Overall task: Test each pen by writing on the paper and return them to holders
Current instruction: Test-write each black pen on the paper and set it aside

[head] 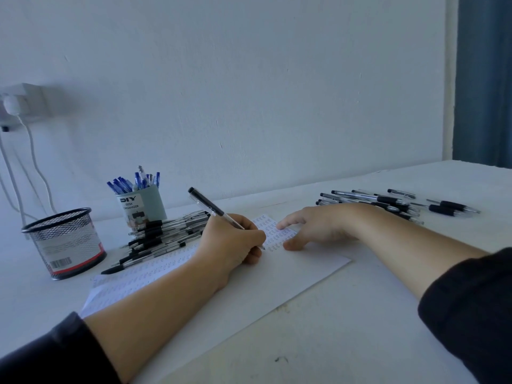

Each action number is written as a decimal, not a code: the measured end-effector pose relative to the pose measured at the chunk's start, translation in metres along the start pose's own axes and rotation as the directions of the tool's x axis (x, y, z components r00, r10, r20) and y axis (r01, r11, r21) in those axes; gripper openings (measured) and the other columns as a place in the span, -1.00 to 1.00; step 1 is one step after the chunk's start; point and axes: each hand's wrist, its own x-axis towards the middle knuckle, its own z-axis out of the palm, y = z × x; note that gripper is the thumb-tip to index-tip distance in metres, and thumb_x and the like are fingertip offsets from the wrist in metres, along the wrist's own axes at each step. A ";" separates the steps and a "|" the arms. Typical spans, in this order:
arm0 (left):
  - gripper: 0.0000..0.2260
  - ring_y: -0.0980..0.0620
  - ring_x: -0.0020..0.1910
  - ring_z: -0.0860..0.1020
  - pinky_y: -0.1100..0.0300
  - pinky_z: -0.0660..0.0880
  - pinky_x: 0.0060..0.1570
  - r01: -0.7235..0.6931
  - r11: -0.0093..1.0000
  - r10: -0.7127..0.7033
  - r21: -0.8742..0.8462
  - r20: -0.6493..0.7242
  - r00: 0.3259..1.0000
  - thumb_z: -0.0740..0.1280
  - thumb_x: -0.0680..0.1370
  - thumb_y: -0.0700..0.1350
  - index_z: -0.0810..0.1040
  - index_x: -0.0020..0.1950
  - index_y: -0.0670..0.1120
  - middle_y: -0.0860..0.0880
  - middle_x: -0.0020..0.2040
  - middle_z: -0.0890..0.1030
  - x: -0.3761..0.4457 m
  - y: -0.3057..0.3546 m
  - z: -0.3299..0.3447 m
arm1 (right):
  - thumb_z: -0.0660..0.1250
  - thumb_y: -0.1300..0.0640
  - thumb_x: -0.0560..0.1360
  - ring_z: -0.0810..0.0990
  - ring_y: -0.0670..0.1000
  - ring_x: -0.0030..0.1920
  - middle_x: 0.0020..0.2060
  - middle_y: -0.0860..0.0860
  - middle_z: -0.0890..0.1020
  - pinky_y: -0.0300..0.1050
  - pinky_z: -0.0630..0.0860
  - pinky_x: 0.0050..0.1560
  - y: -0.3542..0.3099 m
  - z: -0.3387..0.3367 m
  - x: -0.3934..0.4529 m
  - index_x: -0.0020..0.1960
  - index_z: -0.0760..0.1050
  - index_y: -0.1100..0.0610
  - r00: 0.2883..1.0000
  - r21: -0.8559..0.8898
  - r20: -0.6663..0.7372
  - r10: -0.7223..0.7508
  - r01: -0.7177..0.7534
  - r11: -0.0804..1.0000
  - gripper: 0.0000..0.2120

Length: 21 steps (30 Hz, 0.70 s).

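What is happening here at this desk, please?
A person is testing pens. The left hand grips a black pen with its tip on the paper, while the right hand rests open on the sheet. Black pens lie in two piles; blue pens stand in the grey holder.

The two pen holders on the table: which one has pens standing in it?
The grey-green DIY holder: blue pens stand in it. The black mesh holder shows none.
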 end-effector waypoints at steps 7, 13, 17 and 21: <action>-0.91 0.04 -0.58 0.46 0.28 0.48 -0.49 -0.006 1.000 0.006 0.029 0.006 1.000 0.36 0.37 -0.37 0.53 -0.31 -0.22 -0.09 -0.54 0.53 0.000 0.000 0.000 | 0.37 -0.06 0.49 0.30 -0.01 0.41 0.44 -0.08 0.30 -0.16 0.22 0.30 -0.001 0.000 -0.001 0.41 0.30 -0.20 1.000 0.003 0.001 -0.002 0.002 1.000 -0.47; -0.89 0.06 -0.62 0.44 0.30 0.46 -0.48 -0.011 0.998 0.011 0.058 -0.001 1.000 0.35 0.37 -0.37 0.52 -0.33 -0.21 -0.09 -0.55 0.53 -0.001 0.001 0.001 | 0.37 -0.06 0.49 0.31 -0.01 0.40 0.43 -0.08 0.31 -0.16 0.23 0.27 -0.001 0.001 -0.001 0.41 0.30 -0.20 1.000 0.005 0.003 0.002 -0.002 1.000 -0.47; -0.89 0.06 -0.61 0.44 0.30 0.46 -0.50 -0.015 0.999 0.015 0.041 -0.003 1.000 0.35 0.37 -0.37 0.52 -0.33 -0.22 -0.09 -0.55 0.52 -0.002 0.001 0.001 | 0.37 -0.07 0.49 0.30 -0.01 0.41 0.44 -0.08 0.31 -0.16 0.22 0.27 -0.001 0.000 -0.001 0.41 0.30 -0.20 1.000 0.004 -0.003 -0.001 0.001 1.000 -0.47; -0.91 0.06 -0.61 0.45 0.30 0.47 -0.51 -0.018 0.999 0.017 0.045 0.006 1.000 0.35 0.37 -0.37 0.53 -0.31 -0.23 -0.09 -0.54 0.53 -0.002 0.001 0.001 | 0.37 -0.08 0.48 0.30 -0.01 0.40 0.43 -0.09 0.31 -0.13 0.23 0.33 -0.001 0.001 0.000 0.40 0.31 -0.22 1.000 -0.001 -0.007 0.001 -0.001 1.000 -0.47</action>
